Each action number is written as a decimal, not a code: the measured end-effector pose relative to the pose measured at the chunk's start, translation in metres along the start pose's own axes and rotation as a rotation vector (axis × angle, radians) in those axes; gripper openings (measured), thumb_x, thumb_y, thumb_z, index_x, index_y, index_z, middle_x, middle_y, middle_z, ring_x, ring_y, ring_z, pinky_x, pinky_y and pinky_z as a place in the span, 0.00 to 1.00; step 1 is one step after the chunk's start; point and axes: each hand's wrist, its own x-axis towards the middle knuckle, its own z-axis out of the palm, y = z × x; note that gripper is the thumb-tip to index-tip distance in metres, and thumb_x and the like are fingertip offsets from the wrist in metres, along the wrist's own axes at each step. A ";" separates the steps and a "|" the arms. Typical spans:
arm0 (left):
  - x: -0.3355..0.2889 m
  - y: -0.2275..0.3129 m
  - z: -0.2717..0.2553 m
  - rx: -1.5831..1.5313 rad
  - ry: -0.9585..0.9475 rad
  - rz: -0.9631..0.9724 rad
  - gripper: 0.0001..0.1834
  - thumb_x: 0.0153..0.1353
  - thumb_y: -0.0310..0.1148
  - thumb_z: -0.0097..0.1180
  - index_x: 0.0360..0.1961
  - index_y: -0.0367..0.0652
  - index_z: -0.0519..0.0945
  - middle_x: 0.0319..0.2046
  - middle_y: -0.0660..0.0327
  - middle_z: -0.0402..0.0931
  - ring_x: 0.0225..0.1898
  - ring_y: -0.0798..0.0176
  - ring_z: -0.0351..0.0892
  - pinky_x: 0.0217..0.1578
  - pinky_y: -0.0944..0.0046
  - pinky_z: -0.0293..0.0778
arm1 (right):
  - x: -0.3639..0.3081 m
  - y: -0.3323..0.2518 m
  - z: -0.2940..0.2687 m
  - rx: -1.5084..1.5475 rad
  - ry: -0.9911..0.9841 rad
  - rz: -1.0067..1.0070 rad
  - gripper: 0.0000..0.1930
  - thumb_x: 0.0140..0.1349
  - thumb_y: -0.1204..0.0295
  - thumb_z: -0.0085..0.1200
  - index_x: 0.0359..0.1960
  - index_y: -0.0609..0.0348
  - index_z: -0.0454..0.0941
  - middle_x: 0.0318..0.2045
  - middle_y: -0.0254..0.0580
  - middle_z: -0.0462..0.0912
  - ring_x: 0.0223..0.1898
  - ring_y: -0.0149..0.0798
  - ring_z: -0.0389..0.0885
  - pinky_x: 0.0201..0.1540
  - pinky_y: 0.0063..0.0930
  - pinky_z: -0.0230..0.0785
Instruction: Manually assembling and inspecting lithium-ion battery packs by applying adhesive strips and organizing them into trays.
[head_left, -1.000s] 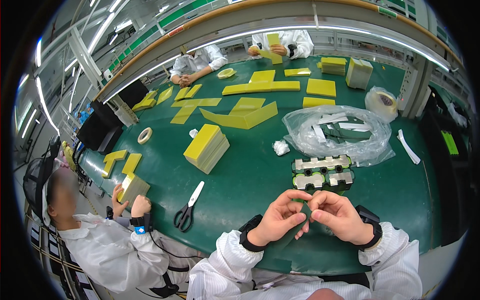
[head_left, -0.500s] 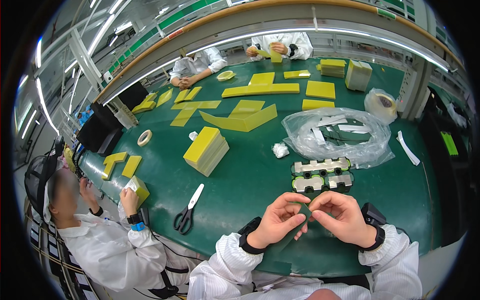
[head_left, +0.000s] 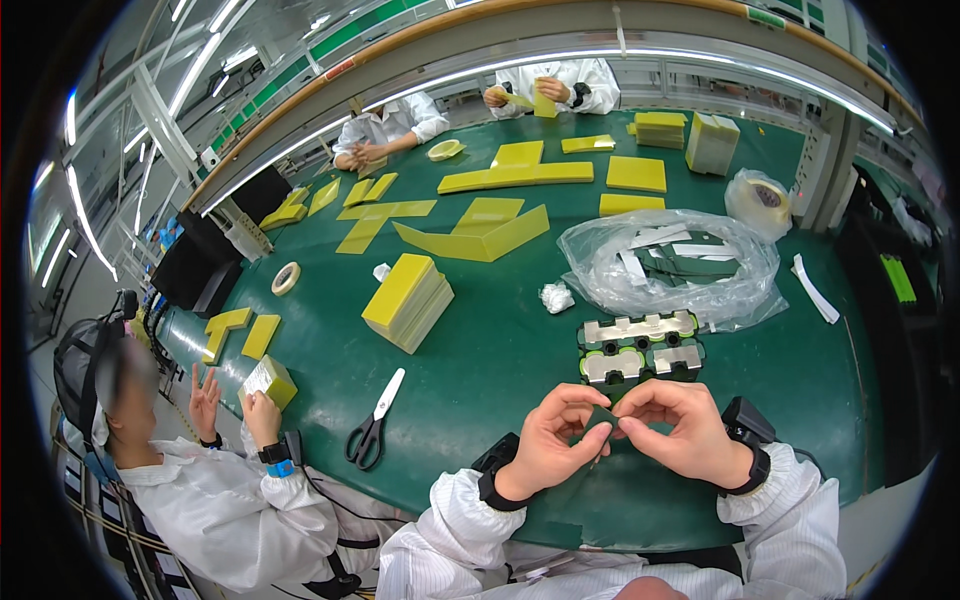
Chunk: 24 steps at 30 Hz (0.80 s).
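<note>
Right of centre, low in the frame, a left hand [head_left: 562, 438] and a right hand [head_left: 682, 434] meet, the fingers of both pinched on a small dark green piece [head_left: 601, 419]. Just above sits a black-and-green block [head_left: 641, 350] topped with silver plates, already in place. I'd call the handling of the piece unfinished: it's up in the fingers, not yet set down on the counter [head_left: 500, 400]. White strips [head_left: 705, 251] in the clear bag [head_left: 583, 254], toward the right, look unused.
</note>
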 end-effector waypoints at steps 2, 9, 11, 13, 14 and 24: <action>0.001 -0.001 0.003 0.060 0.044 0.045 0.15 0.58 0.17 0.54 0.46 0.36 0.68 0.32 0.59 0.77 0.28 0.70 0.78 0.26 0.73 0.75 | 0.000 0.001 -0.001 -0.078 0.015 -0.035 0.06 0.57 0.81 0.56 0.36 0.69 0.76 0.31 0.39 0.82 0.34 0.29 0.82 0.39 0.21 0.77; -0.001 -0.011 0.003 0.303 0.060 0.171 0.14 0.57 0.20 0.56 0.45 0.36 0.69 0.29 0.60 0.79 0.27 0.71 0.81 0.25 0.74 0.72 | 0.004 0.000 0.000 -0.216 0.006 -0.094 0.04 0.56 0.81 0.56 0.33 0.68 0.76 0.30 0.40 0.81 0.31 0.31 0.83 0.36 0.21 0.77; 0.000 -0.010 0.007 0.408 0.090 0.265 0.13 0.57 0.20 0.56 0.44 0.35 0.70 0.30 0.59 0.79 0.26 0.71 0.81 0.24 0.73 0.72 | 0.003 0.001 0.000 -0.271 0.050 -0.114 0.04 0.56 0.80 0.57 0.31 0.68 0.75 0.29 0.41 0.81 0.30 0.31 0.84 0.34 0.21 0.77; 0.000 -0.012 0.008 0.482 0.115 0.321 0.13 0.58 0.20 0.55 0.44 0.34 0.69 0.30 0.58 0.80 0.26 0.70 0.81 0.25 0.72 0.73 | 0.002 0.004 0.003 -0.329 0.062 -0.131 0.05 0.57 0.79 0.56 0.32 0.68 0.75 0.29 0.41 0.81 0.30 0.32 0.84 0.34 0.21 0.77; 0.000 -0.013 0.007 0.558 0.139 0.379 0.12 0.60 0.20 0.53 0.44 0.34 0.69 0.30 0.58 0.80 0.27 0.70 0.81 0.27 0.72 0.74 | 0.002 0.004 0.004 -0.387 0.074 -0.149 0.05 0.58 0.79 0.56 0.33 0.69 0.74 0.29 0.42 0.81 0.30 0.32 0.84 0.34 0.21 0.77; -0.004 -0.003 0.001 -0.051 0.064 -0.011 0.07 0.66 0.27 0.47 0.43 0.36 0.65 0.34 0.58 0.78 0.28 0.70 0.78 0.30 0.72 0.75 | 0.005 0.005 -0.003 0.047 -0.062 0.097 0.06 0.64 0.78 0.49 0.39 0.70 0.73 0.32 0.41 0.81 0.34 0.30 0.83 0.38 0.22 0.78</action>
